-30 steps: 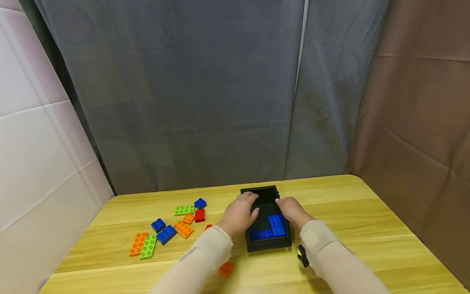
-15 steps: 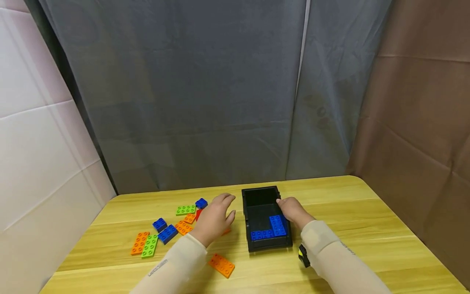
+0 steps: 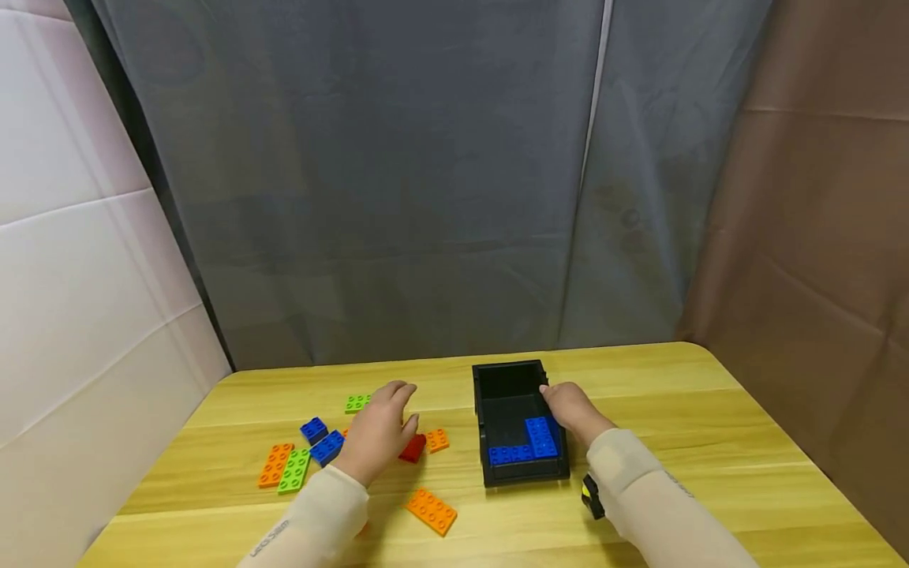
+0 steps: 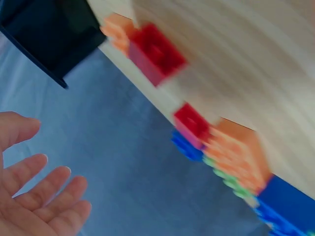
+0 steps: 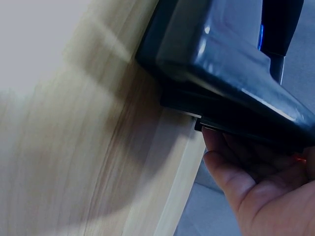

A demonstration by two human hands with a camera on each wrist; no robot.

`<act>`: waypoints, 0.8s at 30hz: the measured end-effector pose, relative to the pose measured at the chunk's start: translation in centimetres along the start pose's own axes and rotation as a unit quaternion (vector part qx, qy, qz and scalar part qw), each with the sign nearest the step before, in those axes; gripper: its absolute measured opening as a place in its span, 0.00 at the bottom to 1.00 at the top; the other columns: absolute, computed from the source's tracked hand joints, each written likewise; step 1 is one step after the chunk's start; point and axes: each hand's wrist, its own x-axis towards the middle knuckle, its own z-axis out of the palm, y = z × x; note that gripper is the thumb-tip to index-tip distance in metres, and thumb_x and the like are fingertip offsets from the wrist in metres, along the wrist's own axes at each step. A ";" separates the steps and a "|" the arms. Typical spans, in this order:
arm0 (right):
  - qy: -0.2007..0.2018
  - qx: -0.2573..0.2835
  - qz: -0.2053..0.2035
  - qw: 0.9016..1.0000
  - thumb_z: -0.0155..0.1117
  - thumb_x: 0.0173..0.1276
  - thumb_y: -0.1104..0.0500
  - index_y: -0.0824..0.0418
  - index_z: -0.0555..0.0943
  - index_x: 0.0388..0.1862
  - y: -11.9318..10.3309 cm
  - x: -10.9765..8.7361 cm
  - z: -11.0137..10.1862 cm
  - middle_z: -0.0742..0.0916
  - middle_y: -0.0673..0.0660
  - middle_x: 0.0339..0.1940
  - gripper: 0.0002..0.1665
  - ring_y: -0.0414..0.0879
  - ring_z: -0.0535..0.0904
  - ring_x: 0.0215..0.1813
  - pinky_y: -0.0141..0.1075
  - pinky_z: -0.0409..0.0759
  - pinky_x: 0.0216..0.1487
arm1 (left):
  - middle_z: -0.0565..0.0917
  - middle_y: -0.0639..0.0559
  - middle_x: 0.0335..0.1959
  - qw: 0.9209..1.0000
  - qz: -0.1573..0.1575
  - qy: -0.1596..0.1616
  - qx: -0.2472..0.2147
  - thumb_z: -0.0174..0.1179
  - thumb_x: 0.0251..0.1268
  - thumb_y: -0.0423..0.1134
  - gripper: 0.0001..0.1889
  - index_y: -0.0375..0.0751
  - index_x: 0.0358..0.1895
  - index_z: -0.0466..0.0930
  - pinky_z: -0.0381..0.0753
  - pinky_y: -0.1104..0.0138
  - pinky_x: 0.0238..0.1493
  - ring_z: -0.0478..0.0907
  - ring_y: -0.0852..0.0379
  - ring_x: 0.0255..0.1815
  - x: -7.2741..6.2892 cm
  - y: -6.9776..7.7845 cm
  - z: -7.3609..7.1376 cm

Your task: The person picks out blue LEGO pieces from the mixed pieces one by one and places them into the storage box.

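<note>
My left hand [image 3: 376,434] hovers over the loose bricks left of the bin, fingers spread and holding nothing. Beside its thumb lie a red brick [image 3: 413,448] and a small orange brick [image 3: 437,439]. In the left wrist view, the fingers [image 4: 54,179] are apart and bare. The black plastic bin [image 3: 529,474] stands on the table, its open top facing up. Two blue bricks [image 3: 542,436] sit inside at the near end, set in an L. My right hand [image 3: 574,412] grips the bin's right side wall, thumb at the rim.
Further left on the wooden table [image 3: 653,410] lie an orange brick [image 3: 275,465], a green brick [image 3: 294,472] and blue bricks [image 3: 327,448]. Another orange brick [image 3: 432,511] lies nearer the front. A grey curtain [image 3: 398,197] hangs behind the table's back edge.
My left hand has moved left, from over the bin to above the loose bricks, uncovering the orange brick in front. The right hand stays at the bin's right side.
</note>
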 end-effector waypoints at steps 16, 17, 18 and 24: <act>-0.008 0.000 -0.006 1.000 0.39 0.80 0.57 0.78 0.71 0.58 -0.1 -0.1 -0.1 0.68 0.74 0.68 0.25 0.68 0.62 0.69 0.58 0.62 0.68 | 0.76 0.33 0.57 0.996 -0.081 -0.003 0.024 0.65 0.59 0.35 0.25 0.30 0.60 0.74 0.78 0.44 0.51 0.76 0.35 0.54 -2.5 -4.8 -1.1; -0.008 -0.001 -0.007 1.000 0.39 0.80 0.57 0.78 0.70 0.59 -0.1 -0.1 -0.1 0.68 0.74 0.68 0.25 0.69 0.61 0.70 0.58 0.62 0.68 | 0.76 0.32 0.57 0.996 -0.084 -0.001 0.023 0.65 0.59 0.35 0.25 0.30 0.60 0.74 0.77 0.44 0.52 0.75 0.34 0.54 -2.6 -5.0 -1.2; -0.008 0.000 -0.006 1.000 0.39 0.80 0.57 0.78 0.69 0.60 -0.1 -0.1 -0.2 0.68 0.74 0.69 0.25 0.69 0.61 0.70 0.58 0.62 0.68 | 0.76 0.32 0.57 0.996 -0.088 -0.002 0.021 0.65 0.59 0.35 0.25 0.30 0.60 0.74 0.77 0.43 0.52 0.75 0.34 0.55 -2.7 -5.2 -1.3; -0.006 -0.002 -0.001 1.000 0.38 0.80 0.56 0.78 0.69 0.60 0.2 -0.2 -0.5 0.67 0.74 0.69 0.26 0.68 0.61 0.70 0.58 0.61 0.69 | 0.75 0.30 0.57 0.994 -0.108 -0.017 0.020 0.65 0.58 0.35 0.27 0.28 0.61 0.72 0.73 0.41 0.56 0.73 0.32 0.56 -3.2 -6.3 -1.3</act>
